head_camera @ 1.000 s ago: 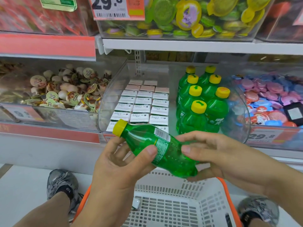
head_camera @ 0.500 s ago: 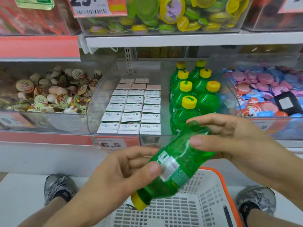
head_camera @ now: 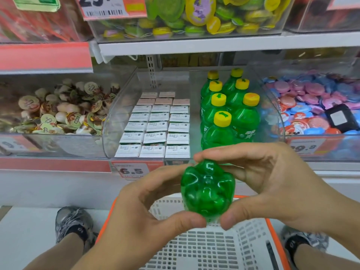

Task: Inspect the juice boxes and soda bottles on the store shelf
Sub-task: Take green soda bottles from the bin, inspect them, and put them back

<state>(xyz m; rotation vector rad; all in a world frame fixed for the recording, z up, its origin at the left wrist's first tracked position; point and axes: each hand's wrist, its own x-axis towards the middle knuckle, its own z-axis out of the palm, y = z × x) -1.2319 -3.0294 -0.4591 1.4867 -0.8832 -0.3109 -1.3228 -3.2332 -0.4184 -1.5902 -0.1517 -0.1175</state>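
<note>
Head view is showing both hands, left hand (head_camera: pixel 148 217) and right hand (head_camera: pixel 272 184), pinching a green soda bottle (head_camera: pixel 207 190) base-up over the white basket (head_camera: pixel 214 250). With only fingertips gripping the smooth plastic, it is likely risking a slip downward.

Held bottle (head_camera: pixel 208 190) cap and label hidden behind its base.
</note>
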